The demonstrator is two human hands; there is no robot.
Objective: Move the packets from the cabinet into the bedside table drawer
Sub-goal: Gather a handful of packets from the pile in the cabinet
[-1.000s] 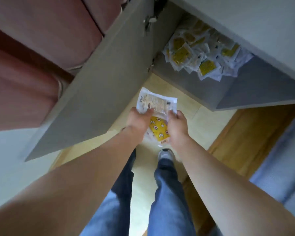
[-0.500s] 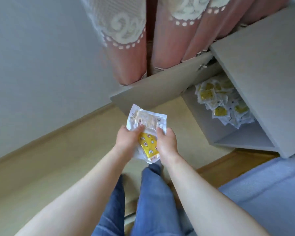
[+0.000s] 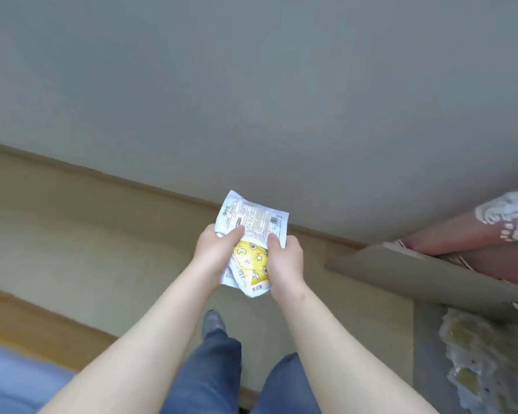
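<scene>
I hold 1 small stack of packets (image 3: 253, 222) in both hands, fingers (image 3: 235, 234) clenched on it. My left hand (image 3: 213, 255) grips its 9 o'clock edge and my right hand (image 3: 284, 261) its 3 o'clock edge. Its long axis runs from 12 to 6, dead ahead, equally near both hands. The cabinet (image 3: 401, 273) and its remaining pile (image 3: 473, 354) lie at 4 o'clock. The drawer is out of view, so I judge the carry unfinished.
</scene>
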